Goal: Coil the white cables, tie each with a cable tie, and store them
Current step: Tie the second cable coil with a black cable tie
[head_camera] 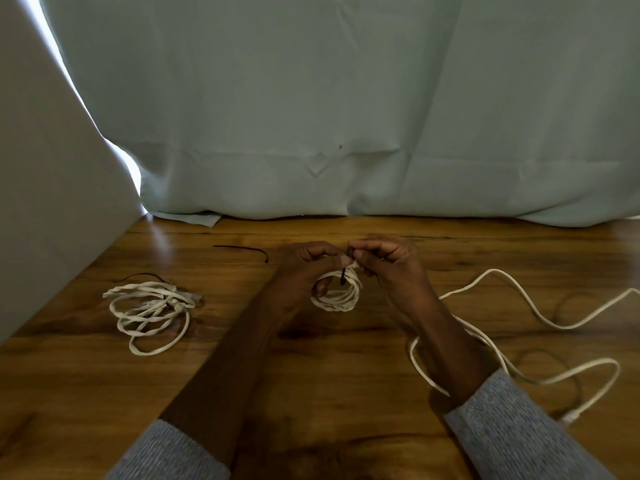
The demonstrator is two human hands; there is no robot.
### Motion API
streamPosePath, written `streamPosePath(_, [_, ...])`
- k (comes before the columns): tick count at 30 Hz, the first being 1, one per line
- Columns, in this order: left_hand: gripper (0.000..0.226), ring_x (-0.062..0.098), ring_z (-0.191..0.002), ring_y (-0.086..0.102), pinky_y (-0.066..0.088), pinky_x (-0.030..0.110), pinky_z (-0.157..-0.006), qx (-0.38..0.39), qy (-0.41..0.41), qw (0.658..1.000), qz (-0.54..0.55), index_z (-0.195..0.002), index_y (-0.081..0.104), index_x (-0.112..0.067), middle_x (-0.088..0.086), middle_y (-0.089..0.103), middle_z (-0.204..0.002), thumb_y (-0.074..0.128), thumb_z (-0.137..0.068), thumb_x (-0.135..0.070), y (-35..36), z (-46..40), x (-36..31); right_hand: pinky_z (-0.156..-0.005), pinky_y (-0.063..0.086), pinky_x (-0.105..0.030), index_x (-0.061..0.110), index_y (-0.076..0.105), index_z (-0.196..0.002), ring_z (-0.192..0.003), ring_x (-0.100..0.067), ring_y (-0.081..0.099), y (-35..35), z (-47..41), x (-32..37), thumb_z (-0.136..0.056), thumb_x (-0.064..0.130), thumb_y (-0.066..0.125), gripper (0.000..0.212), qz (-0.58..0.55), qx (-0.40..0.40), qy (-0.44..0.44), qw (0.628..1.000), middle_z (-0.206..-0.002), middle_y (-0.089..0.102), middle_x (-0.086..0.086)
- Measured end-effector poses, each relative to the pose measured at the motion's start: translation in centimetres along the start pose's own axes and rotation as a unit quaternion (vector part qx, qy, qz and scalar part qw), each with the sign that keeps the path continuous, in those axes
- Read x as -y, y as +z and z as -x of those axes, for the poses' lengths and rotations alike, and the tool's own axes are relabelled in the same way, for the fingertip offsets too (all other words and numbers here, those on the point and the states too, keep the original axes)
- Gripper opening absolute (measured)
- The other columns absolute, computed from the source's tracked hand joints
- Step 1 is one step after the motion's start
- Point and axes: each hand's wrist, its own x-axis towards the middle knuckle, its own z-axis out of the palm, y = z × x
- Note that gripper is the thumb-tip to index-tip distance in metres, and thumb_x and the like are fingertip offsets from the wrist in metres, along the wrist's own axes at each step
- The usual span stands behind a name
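Wooden surface [311, 358] lies open toward you, walled left, curtained far. At centre, your left hand [304, 268] and right hand [388, 261] pinch a black cable tie [343, 275] around the small white coil [337, 296].

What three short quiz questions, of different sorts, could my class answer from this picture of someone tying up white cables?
1. True or false: both hands are on the small coil.
2. How many loose black cable ties lie untouched on the table?
3. Which side has the uncoiled cable: A left, B right?

Key: 1 true, the left hand and right hand work a black tie around it. 2 one. 3 B.
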Motion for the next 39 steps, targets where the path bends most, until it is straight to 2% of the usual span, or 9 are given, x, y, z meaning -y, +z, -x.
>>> streamPosePath(4, [0.011,0.007,-0.036,0.043,0.033,0.016,-0.038,-0.001,0.008,1.000,-0.014,-0.083,0.074,-0.007,0.017,0.061,-0.068,0.066,-0.090,-0.005,-0.12,-0.17,0.05,-0.062,0.046,-0.021,0.025,0.080,-0.090,-0.077,-0.003,0.066,0.04,0.04,0.05,-0.088,-0.003,0.069,0.030,0.011,-0.001,0.002,1.000,-0.086,0.077,0.006])
streamPosePath(9, [0.009,0.005,-0.037,0.044,0.035,0.017,-0.038,0.001,-0.002,1.000,-0.002,-0.086,0.072,-0.002,0.001,0.066,-0.060,0.064,-0.091,-0.003,-0.12,-0.11,0.12,-0.064,0.047,-0.024,0.031,0.082,-0.086,-0.081,-0.006,0.068,-0.11,0.00,0.06,-0.088,-0.003,0.068,0.036,0.014,0.004,0.001,1.000,-0.090,0.078,0.003])
streamPosePath(14, [0.009,0.009,-0.040,0.044,0.034,0.018,-0.039,0.000,-0.007,1.000,0.006,-0.085,0.076,-0.006,0.010,0.069,-0.070,0.068,-0.088,-0.007,-0.36,-0.41,0.55,-0.065,0.048,-0.024,0.032,0.082,-0.087,-0.081,-0.008,0.068,-0.02,0.02,0.10,-0.088,-0.002,0.069,0.037,0.025,0.013,-0.008,1.000,-0.091,0.078,0.003])
streamPosePath(20, [0.011,0.012,-0.042,0.043,0.032,0.020,-0.041,0.004,-0.003,1.000,0.005,-0.082,0.078,-0.012,0.012,0.068,-0.072,0.069,-0.088,-0.009,-0.44,-0.48,0.72,-0.063,0.049,-0.022,0.028,0.080,-0.089,-0.082,-0.008,0.068,-0.09,0.10,0.24,-0.088,-0.003,0.069,0.033,0.030,0.015,-0.014,0.999,-0.089,0.078,0.004])
streamPosePath(25, [0.012,0.008,-0.037,0.040,0.030,0.019,-0.040,0.008,-0.011,1.000,-0.009,-0.087,0.075,-0.001,0.009,0.068,-0.066,0.066,-0.089,-0.008,-0.53,-0.41,0.61,-0.064,0.049,-0.023,0.023,0.079,-0.092,-0.081,-0.008,0.068,-0.04,0.19,0.21,-0.088,-0.004,0.069,0.029,0.025,0.022,-0.010,0.999,-0.088,0.078,0.005])
streamPosePath(31, [0.013,0.006,-0.034,0.038,0.029,0.019,-0.040,0.010,-0.030,0.999,0.000,-0.087,0.072,0.002,0.002,0.065,-0.057,0.063,-0.091,-0.005,-0.52,-0.34,0.46,-0.065,0.050,-0.020,0.019,0.077,-0.093,-0.078,-0.003,0.068,-0.13,0.12,0.23,-0.087,-0.006,0.068,0.028,0.042,0.030,-0.016,0.999,-0.084,0.077,0.009])
streamPosePath(33, [0.012,0.006,-0.035,0.038,0.030,0.018,-0.039,0.014,-0.037,0.999,0.003,-0.085,0.073,0.000,0.006,0.064,-0.058,0.064,-0.090,-0.005,-0.55,-0.36,0.52,-0.065,0.051,-0.019,0.016,0.076,-0.095,-0.077,-0.002,0.068,-0.15,0.15,0.30,-0.087,-0.009,0.066,0.028,0.043,0.033,-0.017,0.998,-0.081,0.077,0.010])
streamPosePath(36, [0.019,0.007,-0.035,0.037,0.031,0.017,-0.039,0.011,-0.041,0.999,-0.001,-0.089,0.069,0.010,0.020,0.062,-0.070,0.068,-0.087,-0.010,-0.52,-0.32,0.64,-0.065,0.053,-0.020,0.013,0.077,-0.093,-0.080,-0.007,0.070,-0.18,0.14,0.26,-0.087,-0.010,0.065,0.027,0.027,0.033,-0.014,0.999,-0.084,0.078,0.005])
streamPosePath(39, [0.017,0.007,-0.034,0.037,0.029,0.016,-0.038,-0.001,-0.042,0.999,0.009,-0.086,0.069,0.010,0.016,0.060,-0.064,0.063,-0.089,-0.005,-0.40,-0.35,0.51,-0.066,0.053,-0.021,0.013,0.077,-0.092,-0.081,-0.009,0.070,-0.10,0.08,-0.02,-0.086,-0.011,0.066,0.027,0.019,0.037,-0.008,0.999,-0.086,0.078,0.003])
